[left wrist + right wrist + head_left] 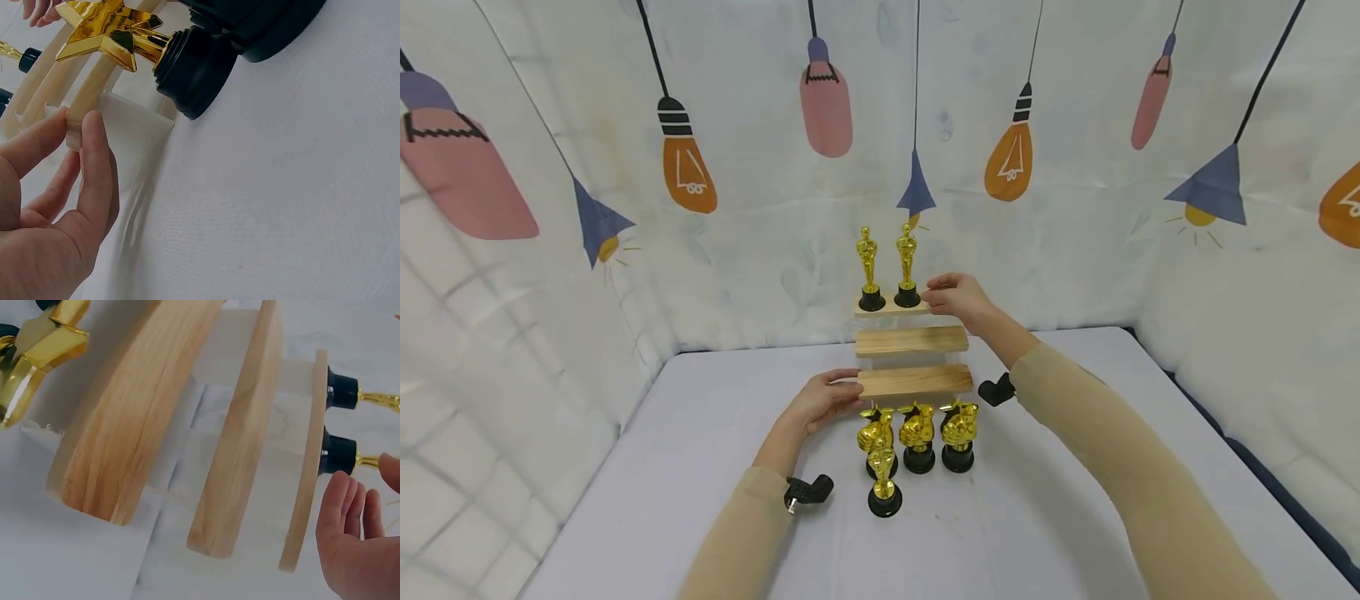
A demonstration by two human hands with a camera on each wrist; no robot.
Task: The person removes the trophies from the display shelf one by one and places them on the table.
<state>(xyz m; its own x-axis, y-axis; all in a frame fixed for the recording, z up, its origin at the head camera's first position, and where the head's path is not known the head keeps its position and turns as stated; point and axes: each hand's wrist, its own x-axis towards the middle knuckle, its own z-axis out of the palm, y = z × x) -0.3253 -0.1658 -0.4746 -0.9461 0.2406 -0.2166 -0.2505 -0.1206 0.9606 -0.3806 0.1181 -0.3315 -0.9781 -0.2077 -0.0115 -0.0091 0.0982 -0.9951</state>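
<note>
Three wooden boards rise like steps. My left hand [823, 400] pinches the left end of the lowest board [917, 381] between thumb and fingers, as the left wrist view shows. On the top board [891, 309] two gold figure statuettes, a left one [867, 260] and a right one [907, 260], stand upright on black bases. Beside the right statuette is my right hand [958, 298], its fingers loosely bent. In the right wrist view its fingertips [340, 481] are right at that statuette's black base [339, 456], with the thumb apart from the fingers.
The middle board [912, 341] holds nothing. Below the boards, several gold trophies [917, 429] on black bases stand on the white-covered table [1037, 517], one trophy [883, 475] farther forward. A gold star [103, 31] shows close in the left wrist view. Patterned cloth [737, 275] hangs behind.
</note>
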